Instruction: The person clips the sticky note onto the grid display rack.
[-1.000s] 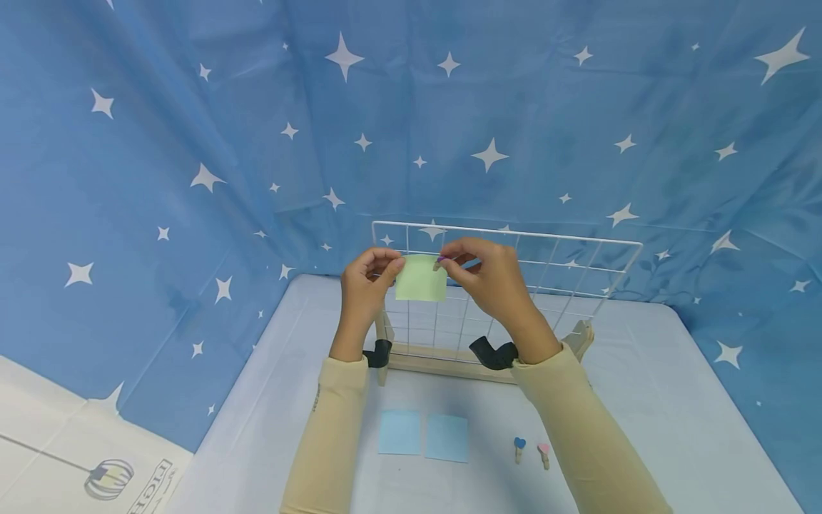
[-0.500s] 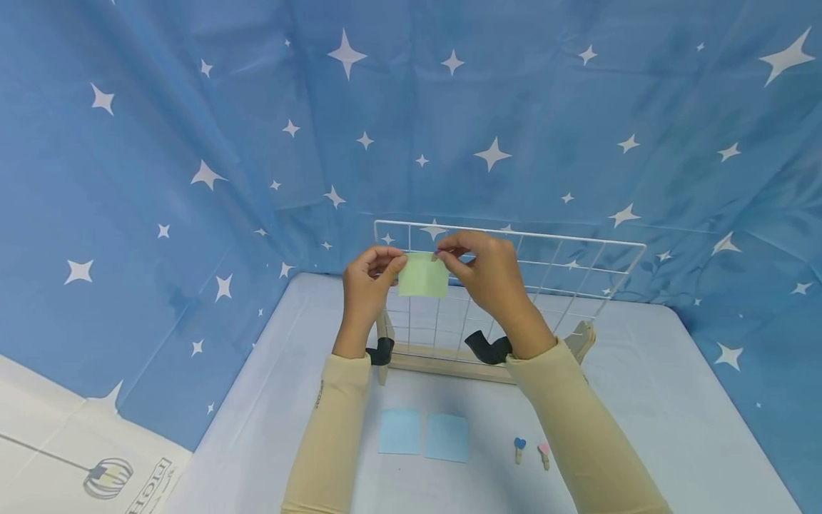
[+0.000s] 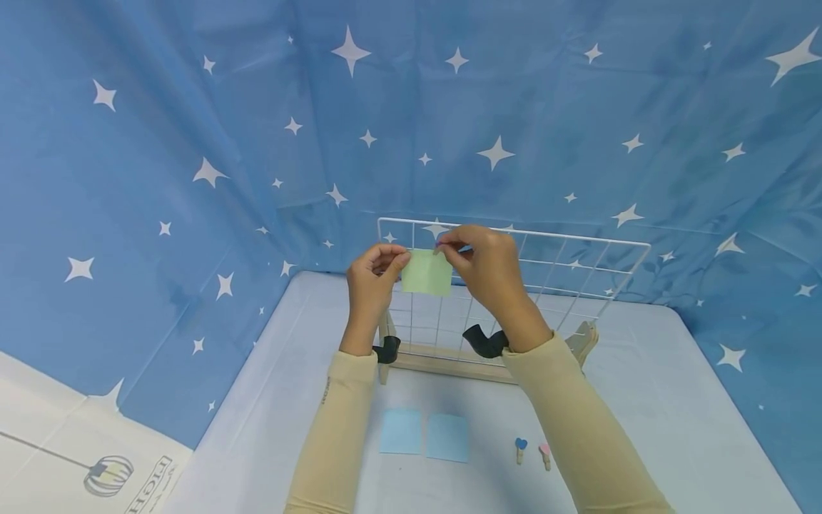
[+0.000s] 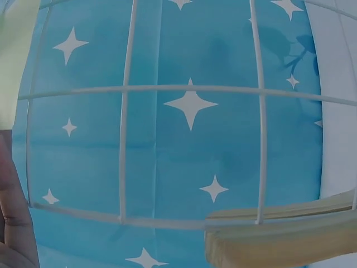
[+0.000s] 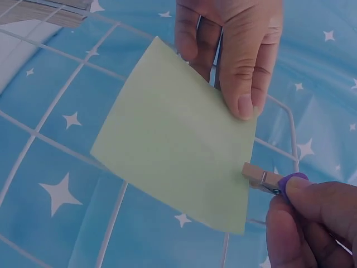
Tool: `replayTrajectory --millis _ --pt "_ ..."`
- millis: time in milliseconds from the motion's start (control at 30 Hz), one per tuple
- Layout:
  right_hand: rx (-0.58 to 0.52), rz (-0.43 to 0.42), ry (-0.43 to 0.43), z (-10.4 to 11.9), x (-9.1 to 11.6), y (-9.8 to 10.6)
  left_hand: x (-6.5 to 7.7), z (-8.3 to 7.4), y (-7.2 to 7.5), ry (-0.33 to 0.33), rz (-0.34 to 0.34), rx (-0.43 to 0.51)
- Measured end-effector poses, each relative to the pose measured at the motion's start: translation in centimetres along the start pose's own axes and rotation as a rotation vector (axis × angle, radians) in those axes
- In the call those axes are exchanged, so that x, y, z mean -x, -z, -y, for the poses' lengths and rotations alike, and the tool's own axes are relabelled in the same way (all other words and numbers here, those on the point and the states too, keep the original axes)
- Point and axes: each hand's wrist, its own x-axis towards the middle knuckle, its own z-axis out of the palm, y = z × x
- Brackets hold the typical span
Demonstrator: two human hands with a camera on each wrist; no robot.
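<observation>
A pale green square of paper (image 3: 427,277) is held up before the white wire grid (image 3: 581,238). My left hand (image 3: 372,285) pinches its upper left corner between thumb and fingers. With thumb and fingertips, my right hand (image 3: 493,275) grips a small wooden clothespin (image 5: 262,177) that has a purple top. In the right wrist view the clothespin's tip overlaps the paper's edge; whether it also bites a grid wire I cannot tell. Only part of the left hand (image 4: 14,218) and a strip of the paper (image 4: 12,61) show in the left wrist view.
The grid stands on a wooden base (image 3: 443,363). Nearer on the white table lie two light blue paper squares (image 3: 401,431), a blue-heart clothespin (image 3: 521,450) and a pink-heart one (image 3: 546,457). A blue star-patterned curtain (image 3: 257,128) hangs behind.
Both hands have risen slightly with the green paper and moved a little to the right in the head view. The right hand's clothespin stays at the paper's top edge.
</observation>
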Motion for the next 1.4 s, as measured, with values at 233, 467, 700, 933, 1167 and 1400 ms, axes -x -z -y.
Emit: replayTrajectory --millis 233,467,700,933,1167,1400 --pt "0.142 0.078 0.015 0.7 -0.9 -0.6 0.1 0.0 -0.6 -0.042 -0.057 -0.027" --pt "0.261 0.123 -0.012 1.5 -1.7 -1.0 0.1 -0.2 -0.9 -0.045 -0.093 -0.091" --pt "0.321 0.044 0.047 1.0 -1.3 -1.7 0.0 0.0 -1.0 -0.046 -0.085 -0.084" --pt "0.206 -0.165 0.151 -0.7 0.0 -2.1 0.1 0.0 -1.1 -0.071 -0.091 -0.029" --pt "-0.002 -0.234 0.049 -2.3 1.5 -1.9 0.5 0.1 -0.8 -0.047 -0.087 0.003" --pt "-0.206 -0.166 -0.064 -2.9 3.0 -1.2 1.3 -1.2 -0.3 0.005 -0.078 0.016"
